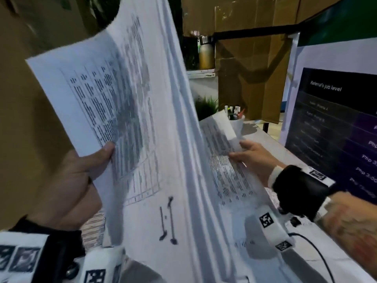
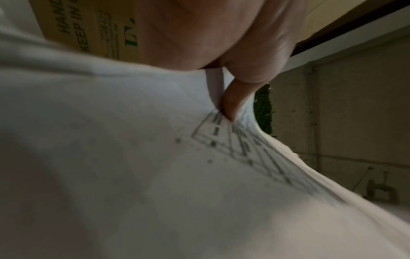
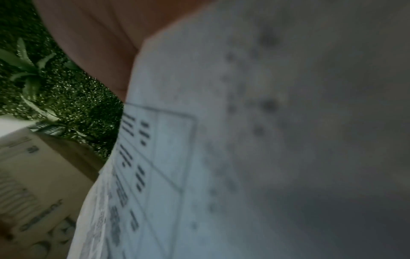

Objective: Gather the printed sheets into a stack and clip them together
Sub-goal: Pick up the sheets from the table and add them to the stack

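Several white printed sheets (image 1: 130,111) with tables stand raised and fanned in front of me. My left hand (image 1: 81,176) grips their lower left edge, thumb on the printed face; the left wrist view shows the thumb (image 2: 233,103) pinching the paper (image 2: 155,175). A further printed sheet (image 1: 222,160) slopes down to the right, and my right hand (image 1: 244,152) pinches its curled far edge. The right wrist view is filled by that sheet (image 3: 199,157), with the palm (image 3: 99,43) behind it. No clip shows.
A white cup of pens (image 1: 236,119) stands at the back of the white table (image 1: 295,252), next to a small green plant (image 1: 206,107). A dark poster (image 1: 334,129) stands at right, cardboard boxes (image 1: 30,119) at left. A black cable (image 1: 318,254) lies by my right wrist.
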Demonstrator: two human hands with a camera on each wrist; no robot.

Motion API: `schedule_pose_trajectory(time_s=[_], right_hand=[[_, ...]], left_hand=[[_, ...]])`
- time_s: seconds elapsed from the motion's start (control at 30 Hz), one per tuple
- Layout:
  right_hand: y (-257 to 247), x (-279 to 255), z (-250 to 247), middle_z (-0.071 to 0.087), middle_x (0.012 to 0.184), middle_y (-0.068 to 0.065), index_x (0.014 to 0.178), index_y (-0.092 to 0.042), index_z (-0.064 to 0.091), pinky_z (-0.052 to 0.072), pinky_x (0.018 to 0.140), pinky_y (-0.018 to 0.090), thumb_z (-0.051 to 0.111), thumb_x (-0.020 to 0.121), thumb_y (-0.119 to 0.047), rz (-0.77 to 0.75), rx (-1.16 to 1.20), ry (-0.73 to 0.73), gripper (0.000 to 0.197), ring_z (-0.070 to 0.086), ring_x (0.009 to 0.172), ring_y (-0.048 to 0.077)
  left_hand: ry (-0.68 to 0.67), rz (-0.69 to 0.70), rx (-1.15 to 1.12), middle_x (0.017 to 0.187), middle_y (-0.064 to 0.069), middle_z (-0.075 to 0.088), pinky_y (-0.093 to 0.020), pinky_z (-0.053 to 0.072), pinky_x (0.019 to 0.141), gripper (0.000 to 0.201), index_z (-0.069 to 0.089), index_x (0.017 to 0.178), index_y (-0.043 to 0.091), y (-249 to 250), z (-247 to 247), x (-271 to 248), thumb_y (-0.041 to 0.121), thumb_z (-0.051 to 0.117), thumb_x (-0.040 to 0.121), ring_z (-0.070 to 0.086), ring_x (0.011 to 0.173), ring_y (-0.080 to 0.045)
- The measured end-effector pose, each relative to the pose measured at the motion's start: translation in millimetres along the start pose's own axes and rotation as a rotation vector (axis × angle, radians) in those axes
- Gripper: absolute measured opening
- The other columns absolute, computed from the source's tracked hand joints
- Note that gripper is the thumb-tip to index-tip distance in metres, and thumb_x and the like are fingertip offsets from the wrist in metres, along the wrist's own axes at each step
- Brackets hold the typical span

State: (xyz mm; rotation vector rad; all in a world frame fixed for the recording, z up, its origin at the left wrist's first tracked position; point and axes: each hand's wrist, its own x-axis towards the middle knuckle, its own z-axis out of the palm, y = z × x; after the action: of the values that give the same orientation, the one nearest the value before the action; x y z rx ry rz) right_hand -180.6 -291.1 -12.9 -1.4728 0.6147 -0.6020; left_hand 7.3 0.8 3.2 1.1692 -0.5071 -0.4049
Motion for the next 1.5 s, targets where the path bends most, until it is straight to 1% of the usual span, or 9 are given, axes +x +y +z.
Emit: schedule_pose_trajectory(time_s=[0.17, 0.3, 0.5, 0.6, 0.77, 0.93, 1.1, 1.33, 1.5], right_hand=[[-6.3, -10.5, 28.5, 0.076, 0.095, 0.015, 0.107, -0.004, 0.068, 0.063, 0.065, 0.037, 0.057, 0.088, 0.009, -0.031, 0.142, -0.089, 0.026, 0.074, 0.076, 0.027], [-11.4, -16.0, 38.6, 0.075, 0.106, 0.018, 0.113, -0.011, 0.068, 0.058, 0.082, 0.055, 0.059, 0.091, -0.005, -0.031, 0.169, -0.138, 0.024, 0.07, 0.098, 0.041], [-26.5, -30.9, 42.6, 0.079, 0.094, -0.001, 0.109, -0.025, 0.071, 0.062, 0.066, 0.031, 0.048, 0.099, -0.041, -0.118, 0.202, -0.164, 0.03, 0.075, 0.088, 0.02], [-46.2, -42.0, 47.1, 0.074, 0.11, -0.016, 0.113, -0.031, 0.068, 0.054, 0.092, 0.025, 0.054, 0.083, -0.062, -0.248, 0.135, -0.288, 0.045, 0.069, 0.103, 0.0], [-68.9, -44.8, 51.5, 0.077, 0.103, 0.002, 0.108, -0.01, 0.068, 0.055, 0.09, 0.024, 0.082, 0.064, -0.028, -0.521, 0.026, -0.185, 0.049, 0.072, 0.099, 0.011], [-44.9, -40.2, 48.4, 0.077, 0.098, 0.001, 0.101, -0.015, 0.07, 0.057, 0.087, 0.032, 0.077, 0.065, -0.016, -0.459, 0.088, -0.299, 0.037, 0.073, 0.098, 0.018], [-31.6, -40.0, 57.6, 0.076, 0.107, 0.005, 0.106, -0.014, 0.068, 0.056, 0.09, 0.031, 0.075, 0.067, -0.006, -0.406, 0.176, -0.339, 0.041, 0.072, 0.104, 0.02], [-36.1, -38.4, 67.6, 0.076, 0.1, 0.011, 0.107, -0.004, 0.067, 0.059, 0.078, 0.039, 0.067, 0.084, -0.004, -0.385, 0.335, -0.154, 0.023, 0.073, 0.094, 0.026], [-45.2, -37.9, 69.2, 0.074, 0.108, 0.011, 0.105, -0.013, 0.07, 0.053, 0.094, 0.047, 0.073, 0.077, -0.008, -0.457, 0.381, -0.166, 0.029, 0.069, 0.108, 0.031]], left_hand=[[-0.001, -0.027, 0.062, 0.09, -0.006, 0.082, -0.032, 0.065, 0.062, 0.022, 0.071, 0.114, 0.006, -8.3, 19.1, -7.2, 0.001, 0.056, 0.099, 0.079, 0.074, -0.016], [0.064, -0.047, 0.039, 0.1, -0.008, 0.081, -0.032, 0.065, 0.063, 0.024, 0.071, 0.119, 0.005, -22.3, 13.8, -6.7, 0.003, 0.058, 0.099, 0.079, 0.081, -0.018], [0.098, -0.038, 0.053, 0.116, -0.014, 0.078, -0.052, 0.058, 0.094, 0.028, 0.068, 0.127, 0.006, -20.0, 26.8, -11.3, 0.007, 0.06, 0.101, 0.075, 0.105, -0.032], [0.133, 0.193, 0.096, 0.119, -0.008, 0.077, -0.044, 0.06, 0.094, 0.032, 0.066, 0.128, 0.009, -8.4, 37.9, -14.4, 0.002, 0.064, 0.097, 0.072, 0.115, -0.032], [0.051, 0.562, 0.092, 0.119, 0.002, 0.071, -0.028, 0.056, 0.092, 0.047, 0.052, 0.129, 0.008, 16.1, 47.6, -20.5, 0.006, 0.074, 0.087, 0.07, 0.112, -0.012], [-0.062, 0.423, 0.143, 0.102, 0.009, 0.079, -0.036, 0.061, 0.092, 0.042, 0.078, 0.101, 0.029, 0.2, 32.9, -27.8, 0.039, 0.092, 0.063, 0.075, 0.108, -0.018], [-0.163, 0.328, 0.211, 0.093, 0.017, 0.081, -0.014, 0.058, 0.074, 0.056, 0.083, 0.079, 0.041, -7.8, 23.7, -29.6, 0.068, 0.095, 0.032, 0.077, 0.094, -0.003], [-0.114, 0.209, 0.206, 0.097, 0.008, 0.082, -0.039, 0.06, 0.09, 0.022, 0.085, 0.088, 0.032, -14.0, 19.0, -22.2, 0.045, 0.088, 0.07, 0.076, 0.094, -0.013], [-0.053, 0.277, 0.264, 0.086, 0.016, 0.08, -0.021, 0.059, 0.078, 0.018, 0.083, 0.082, 0.033, -8.4, 27.1, -30.2, 0.029, 0.065, 0.084, 0.073, 0.084, 0.0]])
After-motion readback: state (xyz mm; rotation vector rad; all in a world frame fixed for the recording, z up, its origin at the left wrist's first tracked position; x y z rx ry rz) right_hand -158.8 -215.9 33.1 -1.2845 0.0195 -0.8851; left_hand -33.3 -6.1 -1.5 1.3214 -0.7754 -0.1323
